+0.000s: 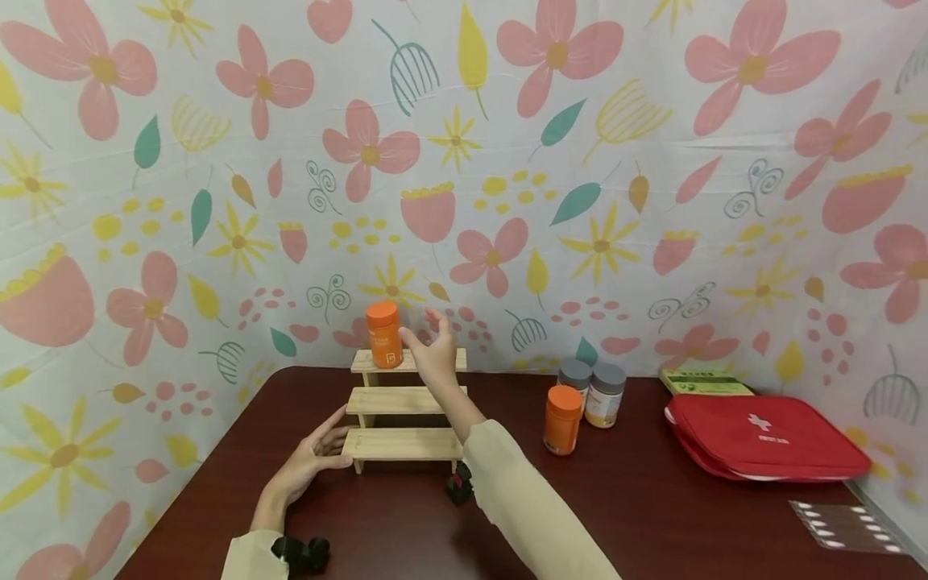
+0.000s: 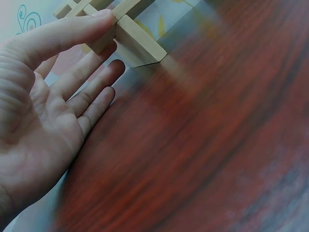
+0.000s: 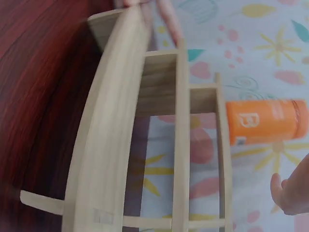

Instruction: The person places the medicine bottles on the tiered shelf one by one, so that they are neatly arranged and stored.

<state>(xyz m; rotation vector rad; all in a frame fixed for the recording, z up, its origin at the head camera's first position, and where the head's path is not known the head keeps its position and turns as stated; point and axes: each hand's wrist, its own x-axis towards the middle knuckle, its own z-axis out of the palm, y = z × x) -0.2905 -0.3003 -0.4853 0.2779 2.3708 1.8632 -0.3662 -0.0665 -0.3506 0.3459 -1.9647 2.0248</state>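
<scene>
A three-step wooden display rack [image 1: 406, 400] stands on the table. On its top step, toward the left, an orange bottle [image 1: 384, 338] with an orange cap stands upright. My left hand [image 1: 308, 463] holds the left end of the lowest step; in the left wrist view the thumb [image 2: 72, 34] lies against the wood, and part of the index finger is hidden. Just right of the bottle is my right hand [image 1: 437, 358], thumb and fingers spread and nothing between them. The right wrist view shows a gap between this hand [image 3: 295, 189] and the bottle [image 3: 263, 121].
Right of the rack stand another orange bottle [image 1: 562, 420] and two grey-capped bottles [image 1: 606, 396]. Farther right lie a red first-aid pouch [image 1: 768, 439], a green-yellow box [image 1: 703, 382] and a clear pack of cotton swabs [image 1: 847, 528]. A floral cloth [image 1: 507, 201] hangs behind the table.
</scene>
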